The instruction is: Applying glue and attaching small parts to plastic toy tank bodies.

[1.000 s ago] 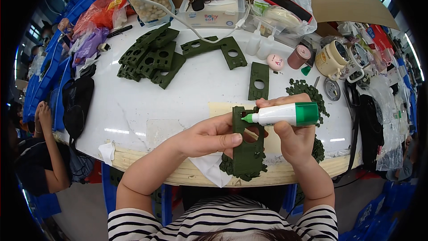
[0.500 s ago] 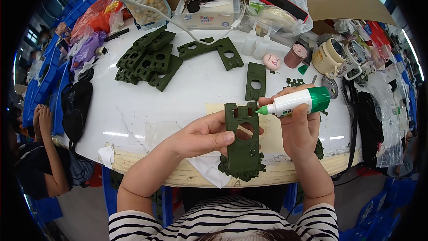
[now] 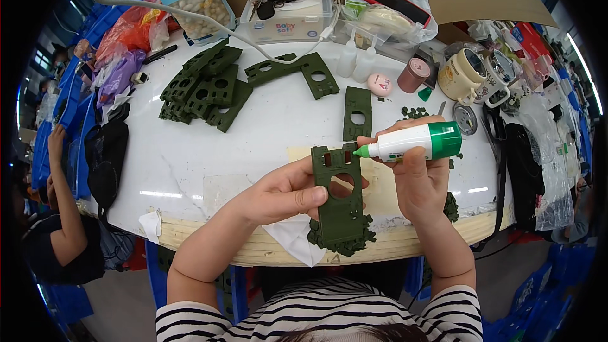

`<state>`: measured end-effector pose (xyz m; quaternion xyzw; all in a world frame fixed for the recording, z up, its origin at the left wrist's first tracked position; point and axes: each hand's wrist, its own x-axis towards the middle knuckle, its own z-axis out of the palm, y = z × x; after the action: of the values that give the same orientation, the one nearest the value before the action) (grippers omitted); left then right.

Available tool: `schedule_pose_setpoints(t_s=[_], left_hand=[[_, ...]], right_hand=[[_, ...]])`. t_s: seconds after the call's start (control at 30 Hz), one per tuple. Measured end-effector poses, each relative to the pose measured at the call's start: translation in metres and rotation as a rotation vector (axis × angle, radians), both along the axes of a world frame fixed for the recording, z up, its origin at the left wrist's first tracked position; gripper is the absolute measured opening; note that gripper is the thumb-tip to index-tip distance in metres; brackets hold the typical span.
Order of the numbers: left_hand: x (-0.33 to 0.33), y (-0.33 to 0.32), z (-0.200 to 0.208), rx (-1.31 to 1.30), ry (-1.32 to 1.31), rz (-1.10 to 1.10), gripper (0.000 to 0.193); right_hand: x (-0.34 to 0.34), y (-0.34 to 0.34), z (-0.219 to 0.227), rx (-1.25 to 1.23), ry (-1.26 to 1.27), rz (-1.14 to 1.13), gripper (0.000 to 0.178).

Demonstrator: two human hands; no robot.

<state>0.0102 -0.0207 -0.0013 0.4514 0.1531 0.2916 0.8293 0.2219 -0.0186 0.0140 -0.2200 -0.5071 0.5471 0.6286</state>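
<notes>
My left hand point(image 3: 292, 194) is closed on a dark green plastic model hull plate point(image 3: 339, 218) with a round hole, its thumb pressed on the left edge. The plate stands roughly upright over the table's near edge. In my right hand point(image 3: 419, 185) is a white glue bottle point(image 3: 405, 142) with a green base, lying sideways. Its green nozzle points left and meets the plate's upper right corner, or comes very close. Small dark green parts point(image 3: 342, 242) lie heaped at the plate's lower end. Just beyond, a similar plate point(image 3: 357, 109) lies flat on the table.
More green plates point(image 3: 206, 88) are piled at the back left. Two small clear bottles point(image 3: 365, 64), a pink round case point(image 3: 380, 84), a pink tin point(image 3: 416, 76) and a cream mug point(image 3: 461, 76) stand at the back right. A white cable point(image 3: 209, 15) crosses the back. Another person's arm point(image 3: 65, 196) is at far left.
The view has shifted slightly. Both hands keep their holds, and the nozzle remains at the plate's upper right corner. The other person's arm at far left has moved.
</notes>
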Motion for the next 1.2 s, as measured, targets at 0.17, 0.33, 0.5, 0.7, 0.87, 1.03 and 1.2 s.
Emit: schedule_pose_setpoints(t_s=[0.17,0.33,0.5,0.7,0.87,1.03,1.2], left_hand=[[-0.001,0.001,-0.003,0.021,0.01,-0.003,0.061],[0.0,0.001,-0.002,0.021,0.022,0.005,0.061],[0.0,0.001,-0.003,0.03,0.022,0.002,0.062],[-0.001,0.001,-0.001,0.0,0.014,-0.001,0.067],[0.001,0.0,0.008,-0.075,-0.006,0.014,0.072],[0.001,0.002,0.005,-0.026,-0.028,-0.011,0.067],[0.001,0.002,0.005,-0.009,-0.039,-0.024,0.064]], right_hand=[[0.0,0.0,0.0,0.006,-0.02,-0.017,0.03],[0.002,-0.001,0.005,-0.028,-0.154,0.006,0.037],[0.004,-0.001,0.004,-0.022,-0.172,-0.002,0.036],[0.0,-0.001,0.002,-0.042,0.058,0.028,0.032],[0.004,0.0,0.003,-0.037,-0.081,0.032,0.036],[0.003,-0.002,0.006,-0.054,-0.14,0.028,0.037],[0.002,-0.003,0.007,-0.077,-0.129,0.031,0.039]])
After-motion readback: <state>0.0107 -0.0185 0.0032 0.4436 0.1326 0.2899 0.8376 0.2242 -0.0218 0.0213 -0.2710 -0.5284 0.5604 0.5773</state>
